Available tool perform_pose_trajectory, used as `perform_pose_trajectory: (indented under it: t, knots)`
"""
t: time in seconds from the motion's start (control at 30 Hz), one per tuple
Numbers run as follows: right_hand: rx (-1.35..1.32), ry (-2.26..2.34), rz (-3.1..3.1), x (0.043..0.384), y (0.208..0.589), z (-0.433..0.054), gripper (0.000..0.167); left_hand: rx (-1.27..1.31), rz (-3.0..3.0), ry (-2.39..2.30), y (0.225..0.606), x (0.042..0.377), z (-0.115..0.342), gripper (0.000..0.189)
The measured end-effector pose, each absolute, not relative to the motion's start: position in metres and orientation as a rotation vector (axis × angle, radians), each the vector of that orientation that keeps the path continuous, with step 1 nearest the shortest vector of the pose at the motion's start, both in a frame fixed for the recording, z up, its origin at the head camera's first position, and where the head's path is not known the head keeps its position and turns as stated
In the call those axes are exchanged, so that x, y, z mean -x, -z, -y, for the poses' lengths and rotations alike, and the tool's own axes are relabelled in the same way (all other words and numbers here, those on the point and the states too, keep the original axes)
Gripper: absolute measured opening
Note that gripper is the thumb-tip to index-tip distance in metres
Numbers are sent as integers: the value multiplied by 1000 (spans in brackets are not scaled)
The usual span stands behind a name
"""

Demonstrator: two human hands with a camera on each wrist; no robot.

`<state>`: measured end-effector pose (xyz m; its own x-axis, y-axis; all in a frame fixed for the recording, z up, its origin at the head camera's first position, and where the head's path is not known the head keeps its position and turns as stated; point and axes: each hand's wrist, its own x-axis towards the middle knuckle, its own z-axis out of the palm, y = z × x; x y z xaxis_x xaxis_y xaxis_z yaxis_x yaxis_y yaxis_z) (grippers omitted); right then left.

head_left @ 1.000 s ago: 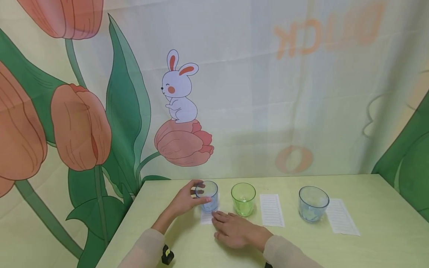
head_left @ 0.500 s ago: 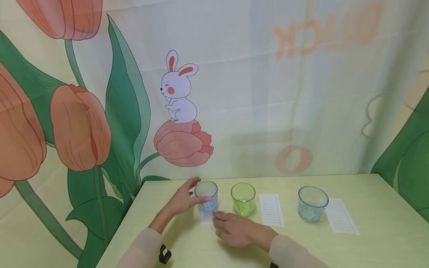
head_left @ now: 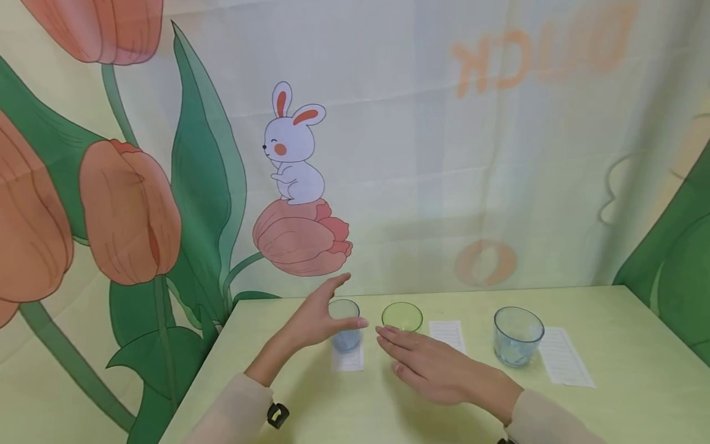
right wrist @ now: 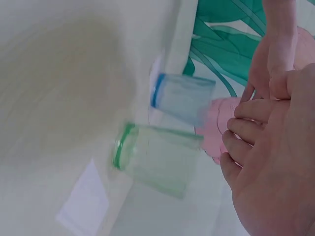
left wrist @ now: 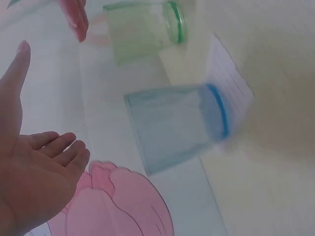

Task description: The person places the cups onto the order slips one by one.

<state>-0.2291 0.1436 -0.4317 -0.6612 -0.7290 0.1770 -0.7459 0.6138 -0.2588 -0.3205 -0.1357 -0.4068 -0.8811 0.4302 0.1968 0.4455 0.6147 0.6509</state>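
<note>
A clear blue glass (head_left: 346, 340) stands upright on a lined paper slip (head_left: 349, 364) at the left of the table. My left hand (head_left: 317, 317) is raised over it with thumb and fingers spread; the left wrist view shows a gap between this palm and the glass (left wrist: 174, 129). To the right stands a green glass (head_left: 402, 314), its lower part hidden in the head view by my right hand (head_left: 440, 369). The right hand's fingers are straight and together, and in the right wrist view they are apart from the green glass (right wrist: 160, 160). Neither hand holds anything.
A second blue glass (head_left: 518, 339) stands farther right, beside a lined paper slip (head_left: 567, 357). Another slip (head_left: 447, 336) lies right of the green glass. Behind the pale table (head_left: 627, 370) hangs a curtain (head_left: 410, 154) printed with tulips and a rabbit.
My left hand has come off the left blue glass and risen to the right. My right hand has lifted and moved right, from beside that glass to in front of the green one.
</note>
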Motion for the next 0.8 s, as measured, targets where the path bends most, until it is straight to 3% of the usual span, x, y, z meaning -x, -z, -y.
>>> perform_pose_trajectory:
  t: [0.33, 0.8]
  knots:
    - [-1122, -433, 2740, 221, 429, -190, 53, 911, 2793, 1083, 412, 307, 96, 109]
    - [-1084, -327, 2665, 221, 465, -225, 51, 920, 2830, 1141, 449, 314, 58, 109]
